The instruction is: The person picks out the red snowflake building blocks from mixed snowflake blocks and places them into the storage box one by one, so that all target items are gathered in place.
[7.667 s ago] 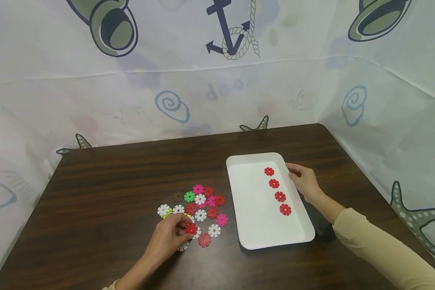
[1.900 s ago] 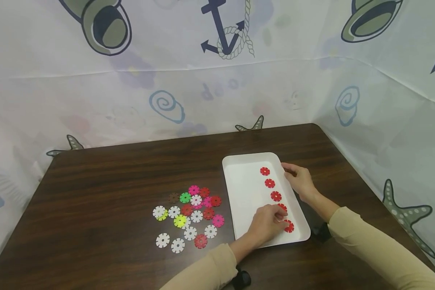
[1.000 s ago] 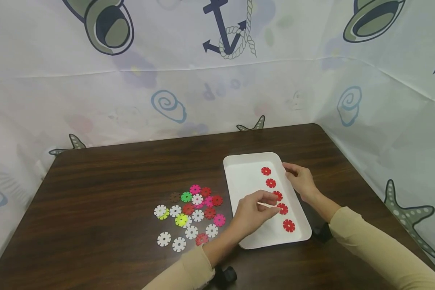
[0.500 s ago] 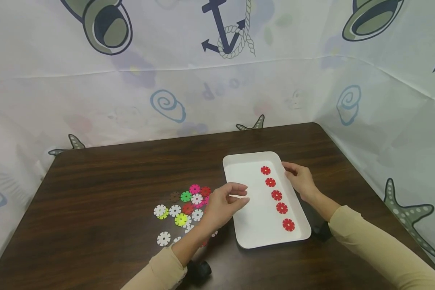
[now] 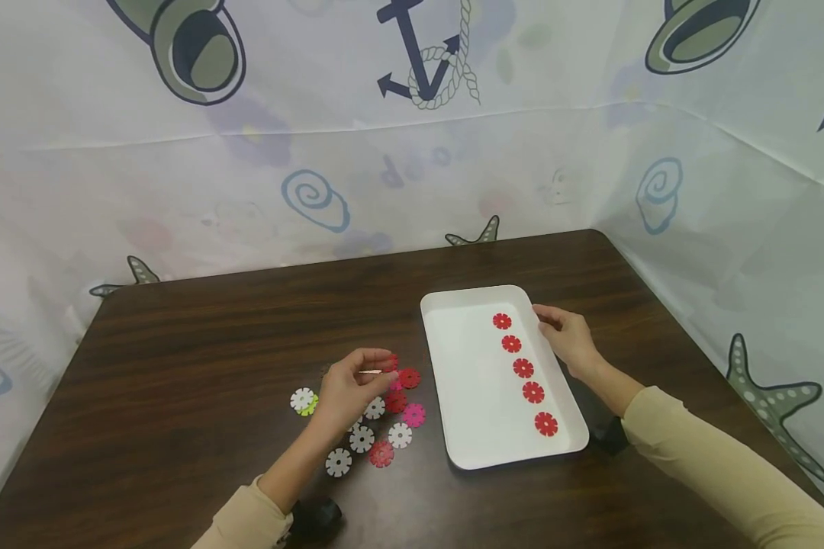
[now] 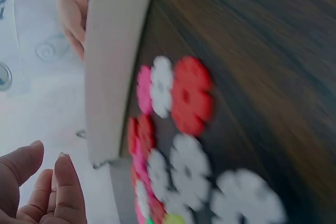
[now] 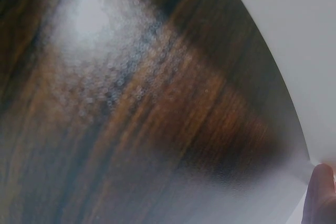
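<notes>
A white tray (image 5: 474, 427) lies on the dark wooden table (image 5: 213, 343), and several red toothed discs (image 5: 523, 367) run in a line along its right side. My right hand (image 5: 548, 322) holds the tray's right rim with bent fingers; one of its fingertips (image 7: 320, 192) shows beside the tray (image 7: 294, 35). My left hand (image 5: 378, 364) hovers over a loose pile of red, white, pink and yellow-green discs (image 5: 384, 427) left of the tray, thumb and forefinger apart and empty. In the left wrist view its fingers (image 6: 63, 192) are relaxed above the blurred discs (image 6: 191, 95) and tray wall (image 6: 113, 51).
Printed sheets with anchors, spirals and starfish (image 5: 419, 152) wall in the table at the back and both sides. Bare wood (image 5: 178, 457) stretches left of the pile and along the front edge. A dark wrist-worn camera (image 5: 312, 518) sits under my left forearm.
My left hand set a red disc at the near end of the line on the tray, then drew back left, empty, over the loose pile. The right hand stayed on the rim.
</notes>
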The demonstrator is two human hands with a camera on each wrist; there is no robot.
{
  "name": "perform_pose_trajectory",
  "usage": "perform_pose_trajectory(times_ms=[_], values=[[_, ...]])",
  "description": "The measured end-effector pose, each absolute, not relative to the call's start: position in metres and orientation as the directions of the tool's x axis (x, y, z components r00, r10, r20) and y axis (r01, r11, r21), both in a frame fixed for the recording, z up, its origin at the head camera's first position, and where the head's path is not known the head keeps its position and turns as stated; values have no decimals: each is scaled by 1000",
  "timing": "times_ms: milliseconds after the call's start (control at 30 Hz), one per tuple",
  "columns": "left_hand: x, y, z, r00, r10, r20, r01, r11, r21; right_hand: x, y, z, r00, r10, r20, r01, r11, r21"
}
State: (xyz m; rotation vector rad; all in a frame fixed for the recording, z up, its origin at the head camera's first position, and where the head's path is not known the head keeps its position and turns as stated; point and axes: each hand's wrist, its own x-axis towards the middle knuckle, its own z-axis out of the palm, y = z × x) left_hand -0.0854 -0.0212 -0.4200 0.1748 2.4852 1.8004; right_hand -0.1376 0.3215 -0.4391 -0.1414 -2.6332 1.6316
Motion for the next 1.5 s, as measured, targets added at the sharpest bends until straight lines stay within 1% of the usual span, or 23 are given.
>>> perform_pose_trajectory(times_ms=[133, 433, 833, 1167, 1500], values=[[-85, -36, -426, -996, 93, -19, 14, 342, 940, -138, 322, -439, -995, 94, -11, 53, 449, -892], [-81, -59, -436, -998, 58, -29, 0, 455, 891, -137, 322, -439, -995, 96, -14, 57, 458, -887], [-84, -67, -450, -998, 26, -51, -27, 577, 816, -137, 322, -440, -996, 92, -15, 56, 465, -883], [-86, -67, -453, -999, 43, 0, 29, 676, 736, -137, 322, -440, -995, 96, -13, 56, 463, -885], [-86, -66, -455, -996, 73, 53, 89, 717, 691, -141, 324, -444, -996, 91, 6, 37, 463, -886]])
